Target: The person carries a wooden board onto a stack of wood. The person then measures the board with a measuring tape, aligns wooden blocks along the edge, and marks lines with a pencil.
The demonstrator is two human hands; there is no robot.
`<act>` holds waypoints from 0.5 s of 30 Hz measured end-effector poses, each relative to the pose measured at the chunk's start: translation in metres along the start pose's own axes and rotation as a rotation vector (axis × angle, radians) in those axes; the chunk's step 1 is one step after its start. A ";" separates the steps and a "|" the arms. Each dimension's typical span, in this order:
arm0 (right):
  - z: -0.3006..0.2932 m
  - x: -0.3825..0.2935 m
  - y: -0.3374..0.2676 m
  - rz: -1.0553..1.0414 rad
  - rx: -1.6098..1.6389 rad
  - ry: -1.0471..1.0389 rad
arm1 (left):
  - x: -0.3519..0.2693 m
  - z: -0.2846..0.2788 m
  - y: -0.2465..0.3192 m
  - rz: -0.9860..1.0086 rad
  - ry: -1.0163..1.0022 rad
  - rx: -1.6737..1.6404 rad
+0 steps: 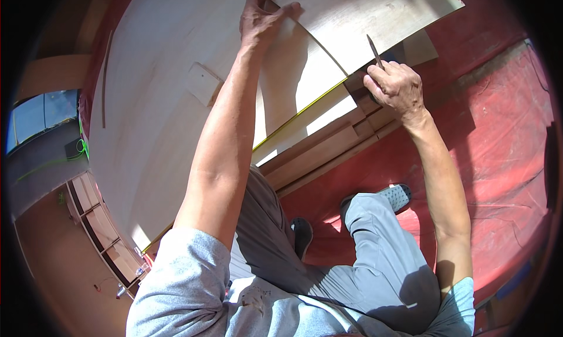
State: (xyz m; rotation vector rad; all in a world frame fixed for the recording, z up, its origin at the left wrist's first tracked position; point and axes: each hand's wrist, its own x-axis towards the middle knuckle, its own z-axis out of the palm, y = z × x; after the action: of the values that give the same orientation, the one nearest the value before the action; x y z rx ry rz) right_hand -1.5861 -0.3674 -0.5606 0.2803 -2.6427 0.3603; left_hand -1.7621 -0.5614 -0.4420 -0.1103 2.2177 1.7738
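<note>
A pale plywood panel [167, 95] lies before me. My left hand [259, 22] rests on it at the top of the view, thumb spread from the fingers. A thin dark line [319, 42] runs from beneath that hand to the panel's near edge; I cannot tell whether it is a strip or a board edge. My right hand [396, 86] grips a pencil [374, 50], its tip pointing up and away over the panel. A yellow tape measure blade [303, 110] runs along the near edge, partly hidden behind my left arm.
A small wood block [204, 83] and a thin wooden strip [106, 80] lie on the panel. Stacked boards [316, 154] sit below its near edge. Red sheeting [497, 170] with wrinkles covers the floor. A green cord [82, 148] hangs at left, near shelving [99, 218].
</note>
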 end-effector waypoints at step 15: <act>0.003 0.003 -0.001 -0.001 -0.029 0.063 | 0.079 -0.036 -0.082 0.329 -0.112 0.090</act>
State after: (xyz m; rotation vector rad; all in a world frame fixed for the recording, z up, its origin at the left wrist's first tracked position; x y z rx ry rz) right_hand -1.5893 -0.3698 -0.5617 0.2569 -2.5836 0.3254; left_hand -1.8237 -0.6056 -0.5343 0.3848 2.3332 1.7814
